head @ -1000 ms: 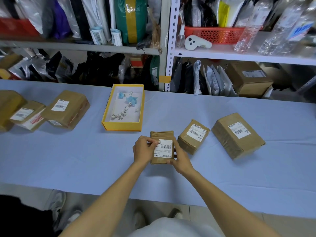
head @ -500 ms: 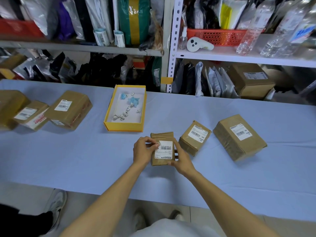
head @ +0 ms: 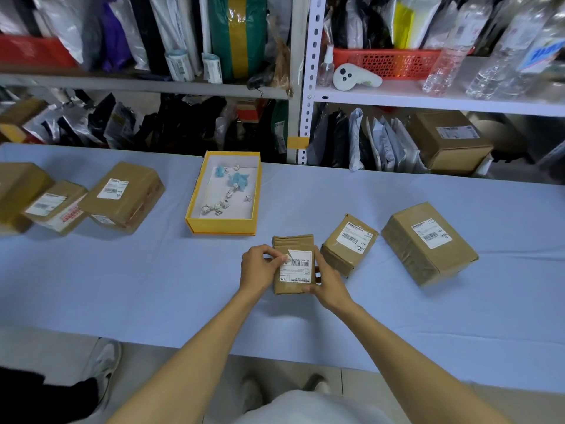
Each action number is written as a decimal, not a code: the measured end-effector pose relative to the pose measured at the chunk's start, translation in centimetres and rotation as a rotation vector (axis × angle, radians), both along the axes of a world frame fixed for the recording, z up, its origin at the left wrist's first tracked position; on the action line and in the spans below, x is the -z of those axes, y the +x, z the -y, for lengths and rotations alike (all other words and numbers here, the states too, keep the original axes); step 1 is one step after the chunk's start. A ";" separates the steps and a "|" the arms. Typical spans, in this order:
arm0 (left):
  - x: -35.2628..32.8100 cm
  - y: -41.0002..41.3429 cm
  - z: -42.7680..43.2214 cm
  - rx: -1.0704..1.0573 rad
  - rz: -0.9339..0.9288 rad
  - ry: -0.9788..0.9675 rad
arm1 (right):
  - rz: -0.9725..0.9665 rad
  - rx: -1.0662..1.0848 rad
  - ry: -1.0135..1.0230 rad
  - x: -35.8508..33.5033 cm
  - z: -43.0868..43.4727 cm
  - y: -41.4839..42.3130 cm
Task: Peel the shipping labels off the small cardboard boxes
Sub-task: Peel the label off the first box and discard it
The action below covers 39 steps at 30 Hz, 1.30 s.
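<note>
A small cardboard box (head: 292,243) stands tilted up at the middle of the table, held between both hands. Its white shipping label (head: 298,266) faces me, and the label's top-left corner is lifted and folded back. My left hand (head: 260,266) pinches that lifted corner. My right hand (head: 328,281) grips the box's right side and lower edge. Two more labelled boxes lie to the right: a small one (head: 348,244) and a larger one (head: 428,241).
A yellow tray (head: 224,229) with crumpled label scraps sits behind the held box. Three labelled boxes (head: 122,197) lie at the table's left. The table has a light blue cloth (head: 153,286). Shelves full of bags, bottles and parcels stand behind.
The label's top-left corner has come away from the box and is now folded back under my left fingers. Both hands and the box stay in about the same place.
</note>
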<state>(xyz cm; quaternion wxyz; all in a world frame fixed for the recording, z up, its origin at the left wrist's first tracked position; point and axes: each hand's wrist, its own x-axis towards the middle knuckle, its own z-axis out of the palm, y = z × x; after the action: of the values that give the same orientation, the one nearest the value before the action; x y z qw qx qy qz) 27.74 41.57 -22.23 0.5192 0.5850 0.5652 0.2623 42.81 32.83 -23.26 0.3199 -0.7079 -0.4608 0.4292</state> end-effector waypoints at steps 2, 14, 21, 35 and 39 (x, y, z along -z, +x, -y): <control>-0.2 0.2 0.0 0.006 -0.001 0.006 | 0.007 0.002 0.010 0.0 0.0 0.1; -1.1 0.2 0.5 0.022 0.001 0.010 | 0.049 -0.011 0.018 0.1 -0.1 0.0; -1.1 -0.4 1.4 0.066 0.101 0.062 | 0.055 0.011 -0.003 0.2 -0.1 0.2; 0.0 -0.8 1.2 -0.003 -0.031 0.098 | 0.093 -0.021 -0.063 0.2 -0.3 -0.2; 0.1 -0.6 1.0 -0.006 -0.060 0.071 | 0.126 -0.036 -0.070 -0.2 -0.2 -0.4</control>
<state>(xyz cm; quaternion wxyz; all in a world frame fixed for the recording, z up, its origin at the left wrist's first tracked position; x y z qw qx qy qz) 27.10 40.60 -22.33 0.4802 0.6090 0.5726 0.2659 42.38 33.02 -23.10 0.2577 -0.7357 -0.4776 0.4053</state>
